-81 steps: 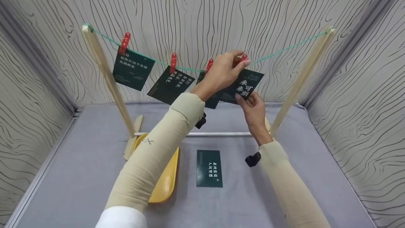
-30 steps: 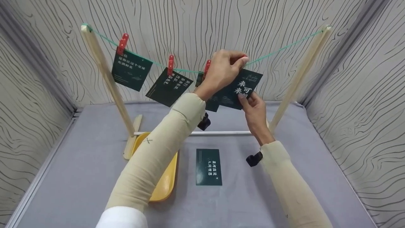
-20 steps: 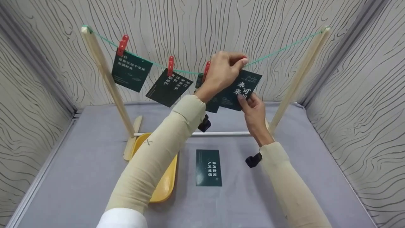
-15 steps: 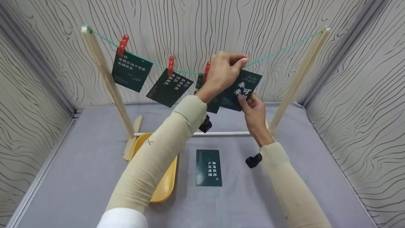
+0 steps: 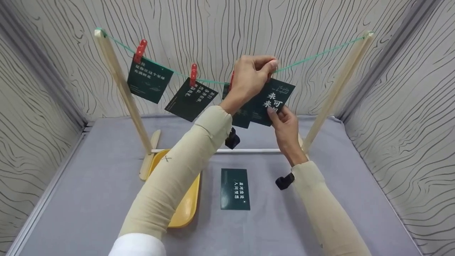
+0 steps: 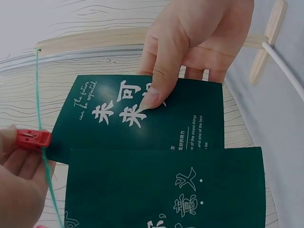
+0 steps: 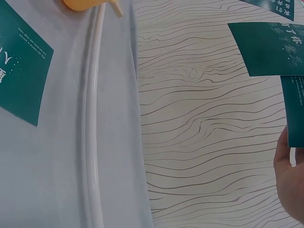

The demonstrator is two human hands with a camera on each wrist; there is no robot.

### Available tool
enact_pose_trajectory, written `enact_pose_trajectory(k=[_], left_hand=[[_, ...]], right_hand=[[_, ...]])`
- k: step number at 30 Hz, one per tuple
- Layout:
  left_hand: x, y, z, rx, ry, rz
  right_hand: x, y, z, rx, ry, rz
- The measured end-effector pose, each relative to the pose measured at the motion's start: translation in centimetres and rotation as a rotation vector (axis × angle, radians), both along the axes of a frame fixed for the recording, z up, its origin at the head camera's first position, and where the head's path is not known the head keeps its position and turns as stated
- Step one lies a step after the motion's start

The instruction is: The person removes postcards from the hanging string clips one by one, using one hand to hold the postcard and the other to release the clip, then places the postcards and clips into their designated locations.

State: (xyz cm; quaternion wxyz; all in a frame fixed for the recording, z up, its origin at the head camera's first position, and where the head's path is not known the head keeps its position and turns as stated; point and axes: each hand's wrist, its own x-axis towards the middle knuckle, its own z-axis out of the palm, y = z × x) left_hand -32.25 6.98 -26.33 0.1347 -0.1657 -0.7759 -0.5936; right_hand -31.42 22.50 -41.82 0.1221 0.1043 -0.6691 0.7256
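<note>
My left hand (image 5: 250,76) pinches a red clothespin (image 6: 34,138) at the green line (image 5: 320,56). In the left wrist view the clothespin's nose meets the top edge of a dark green card (image 6: 102,135) with white writing. Thumb in front and fingers behind, my right hand (image 5: 287,126) holds that same card lower down. A neighbouring green card (image 6: 118,190) overlaps part of it; the left hand covers much of this neighbour in the head view. At the right wrist camera's edge, the right hand (image 7: 290,185) shows only partly, under the held card (image 7: 295,123).
Further left hang two cards, one (image 5: 150,79) and another (image 5: 192,99), on red clothespins. Wooden posts (image 5: 124,92) carry the line, joined below by a white rod (image 5: 249,150). A green card (image 5: 235,189) lies on the grey cloth, near a yellow tray (image 5: 185,209) under the left forearm.
The held card has come down a little, the right hand staying on it. My left thumb and fingers have drawn closer together over the clothespin, which now shows less in the head view.
</note>
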Motion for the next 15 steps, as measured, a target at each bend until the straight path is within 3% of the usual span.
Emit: enact_pose_trajectory(k=[5,15], left_hand=[[0.03,-0.05,0.17,-0.004,0.016,0.016],[0.26,-0.2,0.84,-0.012,0.138,0.041]], right_hand=[[-0.05,0.0,-0.17,0.002,-0.006,0.0],[0.11,0.13,-0.48,0.017,-0.007,-0.01]])
